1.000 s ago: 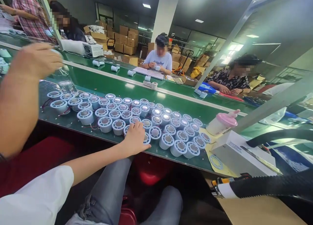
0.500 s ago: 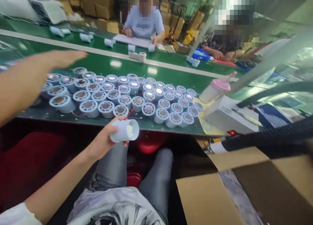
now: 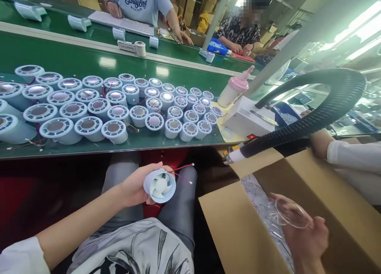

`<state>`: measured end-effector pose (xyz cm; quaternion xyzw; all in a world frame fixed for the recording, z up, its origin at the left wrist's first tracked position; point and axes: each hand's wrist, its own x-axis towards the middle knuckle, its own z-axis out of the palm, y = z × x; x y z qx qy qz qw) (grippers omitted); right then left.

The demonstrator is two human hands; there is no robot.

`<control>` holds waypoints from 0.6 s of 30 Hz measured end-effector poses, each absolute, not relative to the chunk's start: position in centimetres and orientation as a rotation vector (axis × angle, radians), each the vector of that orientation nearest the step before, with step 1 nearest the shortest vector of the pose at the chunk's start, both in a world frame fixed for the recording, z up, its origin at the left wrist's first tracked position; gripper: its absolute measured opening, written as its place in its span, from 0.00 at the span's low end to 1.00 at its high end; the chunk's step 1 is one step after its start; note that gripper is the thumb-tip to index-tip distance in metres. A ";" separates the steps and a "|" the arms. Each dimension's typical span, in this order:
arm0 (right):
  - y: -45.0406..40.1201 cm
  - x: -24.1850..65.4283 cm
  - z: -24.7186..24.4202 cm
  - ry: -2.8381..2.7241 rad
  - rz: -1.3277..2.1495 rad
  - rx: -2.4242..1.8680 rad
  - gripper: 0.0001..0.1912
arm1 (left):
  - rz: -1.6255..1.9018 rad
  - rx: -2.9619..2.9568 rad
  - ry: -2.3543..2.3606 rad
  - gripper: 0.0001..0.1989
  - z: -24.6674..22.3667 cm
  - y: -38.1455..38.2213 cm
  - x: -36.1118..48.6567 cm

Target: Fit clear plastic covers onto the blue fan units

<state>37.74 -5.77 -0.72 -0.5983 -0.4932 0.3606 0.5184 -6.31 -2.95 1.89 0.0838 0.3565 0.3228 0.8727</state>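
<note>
My left hand (image 3: 135, 186) is wrapped round a light blue cylindrical fan unit (image 3: 160, 186) above my lap. White fan blades show in its open end, and thin red and dark wires with small white plugs stick out to the right. Over the open cardboard box at the lower right, my right hand (image 3: 308, 236) holds a clear round plastic piece (image 3: 293, 213) in its fingers. Below that hand lie more clear plastic pieces (image 3: 268, 210) inside the box. Rows of similar light blue units (image 3: 88, 125) stand on the green table (image 3: 143, 141).
A white box (image 3: 248, 117) with a black ribbed hose (image 3: 321, 115) stands at the table's right end, beside a pink-topped bottle (image 3: 233, 89). The cardboard box (image 3: 244, 226) has raised flaps. Two people sit across the table; another person's white sleeve (image 3: 354, 153) is at right.
The view has shifted right. My left hand has lowered the unit, whose fan blades now face me. My right hand has come into view with the clear piece. A forearm at left is gone.
</note>
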 end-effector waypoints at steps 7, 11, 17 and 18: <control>-6.2 18.5 1.9 -2.375 0.276 -1.067 0.27 | 0.510 0.444 0.909 0.15 2.4 -2.6 -5.3; -5.2 15.1 2.7 -2.368 -0.063 -1.151 0.24 | 0.405 0.992 1.006 0.15 3.1 -3.0 -5.6; -3.2 14.6 3.1 -2.515 0.451 -1.122 0.07 | 0.530 1.789 1.185 0.11 3.8 -3.8 -6.0; -3.1 14.7 3.2 -2.499 0.579 -1.111 0.06 | 0.551 1.809 1.214 0.10 3.8 -4.0 -6.1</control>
